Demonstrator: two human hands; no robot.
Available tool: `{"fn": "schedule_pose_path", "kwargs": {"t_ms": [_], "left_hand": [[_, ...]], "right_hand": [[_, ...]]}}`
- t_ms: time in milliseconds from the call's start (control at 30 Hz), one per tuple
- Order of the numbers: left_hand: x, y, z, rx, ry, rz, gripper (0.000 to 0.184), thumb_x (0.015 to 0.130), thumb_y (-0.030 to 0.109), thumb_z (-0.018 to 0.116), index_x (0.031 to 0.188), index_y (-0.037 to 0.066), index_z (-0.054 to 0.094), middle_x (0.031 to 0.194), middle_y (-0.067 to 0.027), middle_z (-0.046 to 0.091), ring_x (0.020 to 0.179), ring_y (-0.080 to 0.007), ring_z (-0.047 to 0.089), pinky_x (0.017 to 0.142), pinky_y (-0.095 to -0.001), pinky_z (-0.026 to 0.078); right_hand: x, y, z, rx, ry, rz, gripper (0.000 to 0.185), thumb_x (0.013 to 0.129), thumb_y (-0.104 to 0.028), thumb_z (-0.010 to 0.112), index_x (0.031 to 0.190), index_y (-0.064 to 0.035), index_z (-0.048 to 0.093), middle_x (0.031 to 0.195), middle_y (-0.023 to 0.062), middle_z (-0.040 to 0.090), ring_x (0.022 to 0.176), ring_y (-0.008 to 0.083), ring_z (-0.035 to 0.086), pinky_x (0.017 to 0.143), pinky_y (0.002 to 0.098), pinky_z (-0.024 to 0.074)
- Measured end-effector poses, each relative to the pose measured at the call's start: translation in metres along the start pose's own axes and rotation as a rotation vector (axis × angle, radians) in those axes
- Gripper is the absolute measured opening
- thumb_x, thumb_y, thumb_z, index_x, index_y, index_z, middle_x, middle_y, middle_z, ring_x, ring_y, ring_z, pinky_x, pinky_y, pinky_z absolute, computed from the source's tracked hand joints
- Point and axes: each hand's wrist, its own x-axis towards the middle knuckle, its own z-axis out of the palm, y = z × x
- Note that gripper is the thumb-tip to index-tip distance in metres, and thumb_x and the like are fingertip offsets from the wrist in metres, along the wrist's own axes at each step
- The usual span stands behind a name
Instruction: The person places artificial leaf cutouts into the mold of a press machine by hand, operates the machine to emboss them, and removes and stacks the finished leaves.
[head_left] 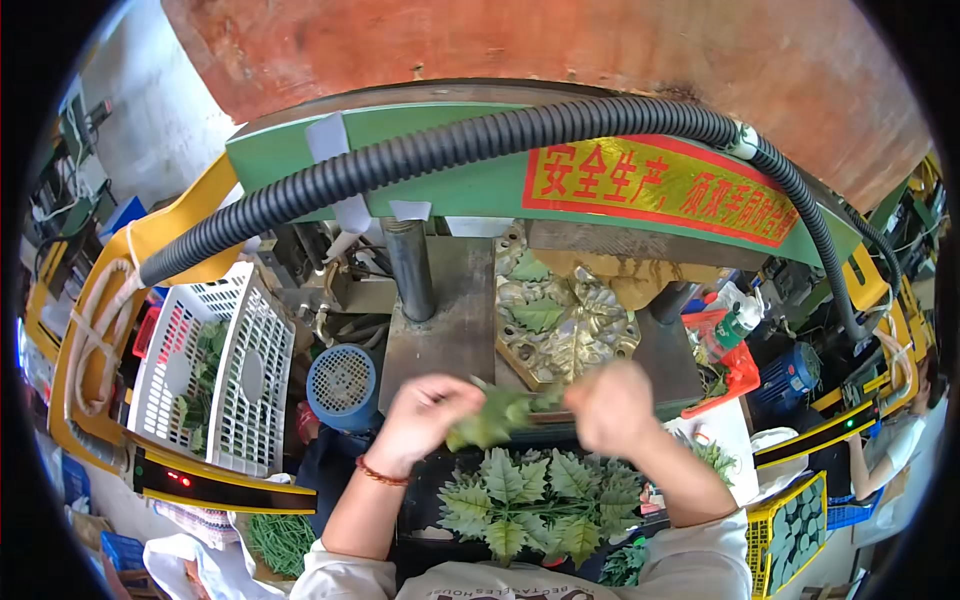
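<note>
Between my hands hangs a green artificial leaf (488, 418), smeared by motion. My left hand (430, 408), with a beaded bracelet on its wrist, pinches the leaf at its left side. My right hand (612, 405) is closed near the leaf's other end; what its fingers grip is blurred. Below them, several leaf sprays (530, 495) lie in a dark tray near my body. Beyond my hands is a brass-coloured mould (570, 330) on the press bed, with a green leaf (538, 314) resting on its left part.
A ribbed black hose (450, 148) arches over the green press frame (280, 160). At left stand a white basket (215, 370) holding leaves and a blue motor (342, 385). On the right are a red tray (735, 375) with a bottle (735, 325) and a yellow crate (795, 530).
</note>
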Motion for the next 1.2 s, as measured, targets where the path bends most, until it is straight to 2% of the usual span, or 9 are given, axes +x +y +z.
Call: {"fn": "schedule_pose_path", "kwargs": {"t_ms": [33,167,200,333,400,467,800,1067,1200], "left_hand": [[0.002,-0.004,-0.002,-0.007,0.126,0.033,0.006,0.084,0.006,0.067,0.087,0.001,0.068,0.076,-0.0026,0.066,0.06,-0.0061,0.052,0.055,-0.017,0.041],[0.008,-0.005,-0.005,-0.01,0.49,0.144,0.005,0.084,0.005,0.068,0.085,0.001,0.068,0.077,-0.0015,0.065,0.062,-0.0059,0.051,0.057,-0.0179,0.041],[0.009,-0.003,0.001,0.033,0.482,0.143,0.004,0.083,0.005,0.068,0.085,0.001,0.068,0.077,-0.0014,0.065,0.062,-0.0063,0.05,0.057,-0.0184,0.041],[0.009,0.009,0.014,0.168,0.473,0.138,0.004,0.082,0.004,0.068,0.084,0.001,0.067,0.076,-0.0013,0.063,0.062,-0.0078,0.05,0.057,-0.0199,0.04],[0.004,0.02,0.015,0.345,0.411,0.281,0.005,0.082,0.003,0.069,0.085,0.0,0.067,0.073,-0.0017,0.062,0.061,-0.0094,0.049,0.057,-0.0207,0.04],[-0.002,0.026,0.017,0.507,0.345,0.406,0.006,0.081,0.003,0.069,0.085,0.0,0.066,0.071,-0.0021,0.061,0.06,-0.0109,0.049,0.057,-0.0216,0.04],[-0.004,0.016,0.045,0.277,0.39,0.442,0.009,0.081,0.004,0.07,0.089,0.001,0.066,0.075,-0.0035,0.061,0.06,-0.0132,0.05,0.057,-0.0219,0.04],[-0.011,0.013,0.032,0.201,0.385,0.31,0.01,0.082,0.005,0.069,0.091,0.002,0.067,0.077,-0.0033,0.061,0.061,-0.0123,0.051,0.058,-0.021,0.04],[-0.016,0.01,0.022,0.111,0.296,0.1,0.011,0.082,0.006,0.07,0.091,0.002,0.067,0.075,-0.0029,0.061,0.061,-0.0114,0.051,0.058,-0.0212,0.041]], "right_hand": [[0.009,0.026,0.042,0.334,0.866,-0.044,0.012,0.073,-0.012,0.057,0.082,-0.0095,0.063,0.077,0.0106,0.06,0.066,0.0267,0.055,0.059,0.0345,0.0441],[0.078,0.155,0.132,0.688,0.562,0.45,0.03,0.084,-0.017,0.055,0.112,-0.0104,0.062,0.114,0.0146,0.062,0.092,0.0333,0.059,0.078,0.0369,0.0487],[0.127,0.183,0.207,1.411,0.96,0.169,0.047,0.091,-0.031,0.048,0.135,-0.0145,0.044,0.14,0.0095,0.045,0.123,0.0293,0.046,0.101,0.0417,0.0388],[0.145,0.172,0.158,1.413,1.023,-0.034,0.058,0.094,-0.043,0.04,0.145,-0.0184,0.028,0.149,0.0044,0.032,0.137,0.0247,0.029,0.112,0.043,0.0239],[0.116,0.14,0.115,0.348,0.936,0.054,0.046,0.093,-0.044,0.046,0.127,-0.0152,0.052,0.126,0.0083,0.056,0.108,0.0253,0.056,0.09,0.0445,0.0447],[0.06,0.062,0.014,1.132,0.133,0.117,0.027,0.091,-0.03,0.057,0.108,-0.0094,0.059,0.095,0.0084,0.064,0.075,0.0208,0.06,0.065,0.0354,0.0487],[0.002,0.001,0.025,2.048,0.13,0.074,0.015,0.085,-0.002,0.065,0.098,-0.0049,0.059,0.078,0.0017,0.06,0.06,0.0058,0.051,0.052,0.0158,0.0366],[-0.002,0.035,0.017,1.732,0.44,0.217,0.009,0.085,-0.001,0.061,0.094,-0.0042,0.06,0.08,0.003,0.062,0.068,0.0102,0.052,0.064,0.0213,0.0427],[0.037,0.073,0.034,0.223,0.323,-0.312,0.015,0.084,-0.013,0.059,0.098,-0.0093,0.061,0.086,0.0036,0.06,0.076,0.0262,0.056,0.066,0.0353,0.0503]]}}
